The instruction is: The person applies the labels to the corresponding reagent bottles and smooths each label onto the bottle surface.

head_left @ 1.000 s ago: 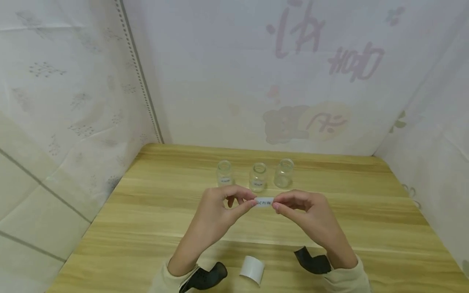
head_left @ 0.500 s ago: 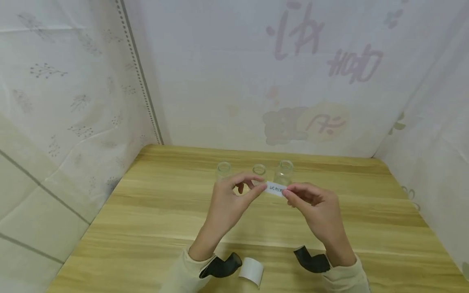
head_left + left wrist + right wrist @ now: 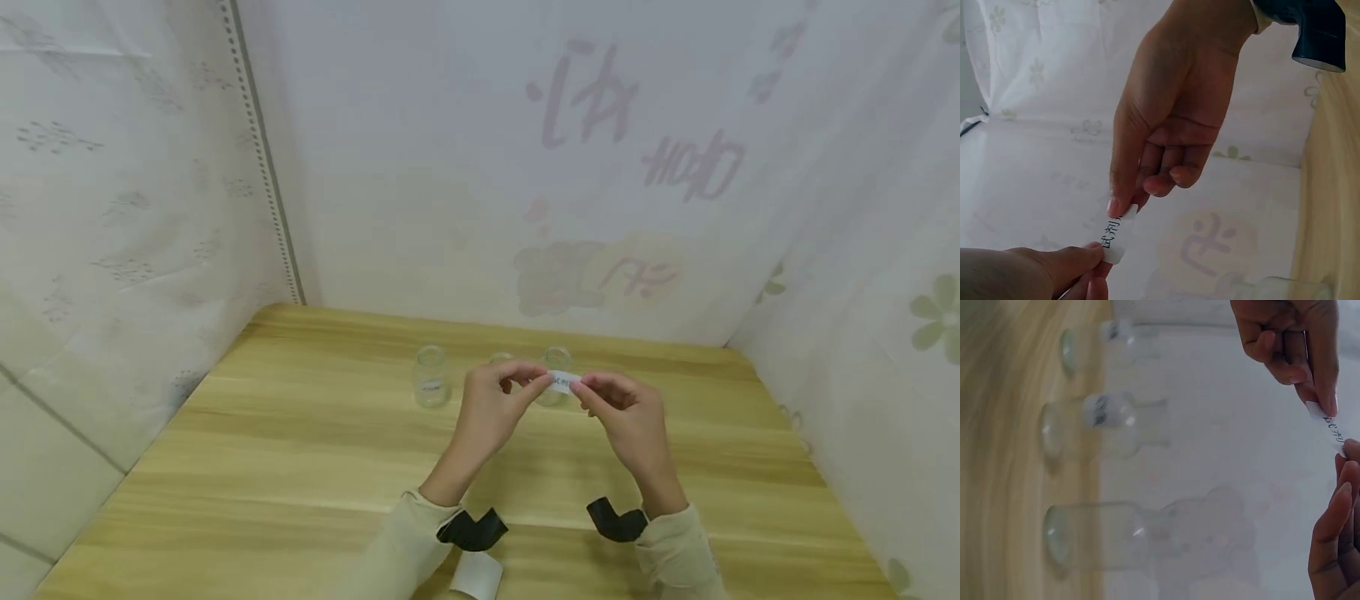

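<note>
My left hand [image 3: 491,417] and right hand [image 3: 632,417] pinch opposite ends of a small white label [image 3: 562,382] between thumbs and forefingers. Dark printed characters show on the label in the left wrist view; the fingertips cover its ends. In the head view it is held up in front of the right-hand clear glass jar [image 3: 557,357]. That jar shows no label in the right wrist view. The middle jar [image 3: 1107,425] and the left jar [image 3: 431,379] each bear a white label with dark writing. My left hand mostly hides the middle jar in the head view.
A curled piece of white paper [image 3: 477,577] lies near me on the wooden table [image 3: 300,467], partly behind the left sleeve. Black curved pieces [image 3: 617,521] stick out at both wrists. Patterned white cloth [image 3: 420,167] hangs behind the table and along its sides.
Both hands have carried the label forward, from in front of the middle jar to the right-hand jar. The label tilted, then levelled somewhat. The head view has shifted slightly.
</note>
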Tool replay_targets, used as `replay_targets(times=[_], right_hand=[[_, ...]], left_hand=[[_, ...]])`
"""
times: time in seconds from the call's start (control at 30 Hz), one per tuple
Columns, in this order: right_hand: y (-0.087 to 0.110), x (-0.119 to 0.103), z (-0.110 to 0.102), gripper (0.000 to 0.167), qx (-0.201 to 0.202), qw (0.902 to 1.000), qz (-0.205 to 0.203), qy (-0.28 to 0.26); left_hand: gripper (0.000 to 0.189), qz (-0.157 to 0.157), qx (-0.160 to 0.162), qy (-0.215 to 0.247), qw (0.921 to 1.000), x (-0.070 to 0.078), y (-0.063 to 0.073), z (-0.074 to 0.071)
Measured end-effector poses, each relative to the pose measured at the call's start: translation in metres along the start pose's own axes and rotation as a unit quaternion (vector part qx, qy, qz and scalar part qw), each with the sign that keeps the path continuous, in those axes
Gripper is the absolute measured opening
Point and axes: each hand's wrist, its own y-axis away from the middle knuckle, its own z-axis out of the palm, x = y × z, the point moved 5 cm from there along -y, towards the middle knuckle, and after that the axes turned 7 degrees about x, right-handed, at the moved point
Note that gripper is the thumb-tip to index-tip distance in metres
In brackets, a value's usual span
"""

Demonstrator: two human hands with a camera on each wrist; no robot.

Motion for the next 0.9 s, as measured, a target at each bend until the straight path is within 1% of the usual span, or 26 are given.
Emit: replay_targets(times=[0.2, 0.3, 0.4, 0.5, 0.67, 0.73, 0.8, 0.9], right_hand=[[-0.014, 0.043, -0.004, 0.016, 0.002, 0.9987, 0.044, 0.024], [-0.019, 0.063, -0.004, 0.017, -0.011, 0.9972, 0.062, 0.039], [-0.023, 0.079, -0.004, 0.018, -0.029, 0.9951, 0.08, 0.05], [-0.024, 0.091, -0.002, 0.018, -0.042, 0.9927, 0.095, 0.061], [-0.024, 0.107, 0.001, 0.016, -0.059, 0.991, 0.112, 0.045], [-0.023, 0.115, 0.004, 0.016, -0.072, 0.9896, 0.12, 0.035], [-0.021, 0.122, 0.006, 0.016, -0.082, 0.9878, 0.129, 0.03], [-0.019, 0.129, 0.008, 0.016, -0.092, 0.9865, 0.134, 0.021]], left_hand=[[0.011, -0.033, 0.004, -0.017, 0.9993, -0.034, -0.002, 0.031], [0.013, -0.047, 0.002, -0.018, 0.9987, -0.047, 0.0, 0.043], [0.013, -0.062, -0.011, -0.004, 0.998, -0.056, 0.002, 0.052], [0.012, -0.078, -0.031, 0.023, 0.9962, -0.066, 0.005, 0.057], [0.009, -0.101, -0.066, 0.05, 0.9915, -0.08, 0.007, 0.066], [0.007, -0.103, -0.075, 0.05, 0.9906, -0.085, 0.008, 0.068], [0.005, -0.098, -0.081, 0.042, 0.9909, -0.092, 0.008, 0.07], [0.009, -0.09, -0.094, 0.021, 0.9912, -0.099, 0.008, 0.072]])
